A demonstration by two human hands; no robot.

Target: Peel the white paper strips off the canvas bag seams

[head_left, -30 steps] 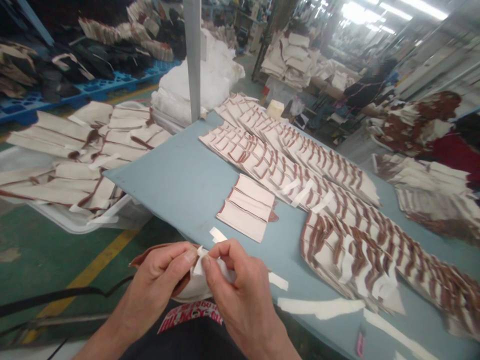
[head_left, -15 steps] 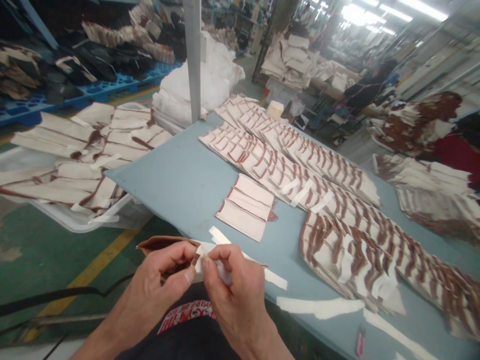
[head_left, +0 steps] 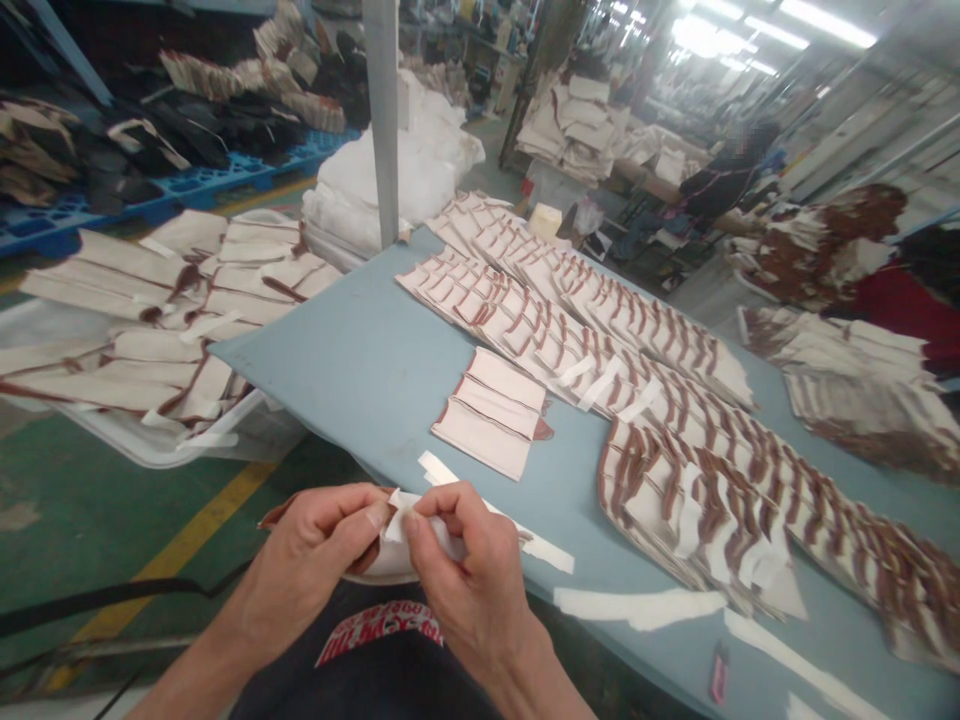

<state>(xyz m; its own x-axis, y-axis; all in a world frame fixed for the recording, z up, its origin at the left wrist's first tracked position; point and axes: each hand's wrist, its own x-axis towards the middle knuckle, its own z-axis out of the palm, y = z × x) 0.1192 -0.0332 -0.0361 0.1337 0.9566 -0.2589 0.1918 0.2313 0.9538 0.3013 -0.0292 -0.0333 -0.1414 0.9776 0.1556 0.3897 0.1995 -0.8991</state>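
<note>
Close to my body, at the table's near edge, I hold a brown-edged piece with a pale backing (head_left: pixel 397 560), which looks like leather. My left hand (head_left: pixel 322 545) is closed on its brown edge, thumb on top. My right hand (head_left: pixel 469 560) pinches a white strip (head_left: pixel 401 515) at the same spot, its fingertips almost touching the left thumb. Much of the piece is hidden behind both hands. Just beyond them, another pale panel (head_left: pixel 491 410) with dark seams lies flat on the blue-grey table (head_left: pixel 337 360).
Long overlapping rows of pale, brown-edged panels (head_left: pixel 570 340) cover the table's far and right parts. White strips (head_left: pixel 637 605) and a pink cutter (head_left: pixel 719 672) lie near the front edge. A plastic bin (head_left: pixel 165 450) of panels stands left; a metal post (head_left: pixel 384 130) rises behind the table.
My left hand has turned and shifted slightly, and the held piece has swung lower, showing more pale backing beneath my hands. The pinch on the white strip stays near the same place.
</note>
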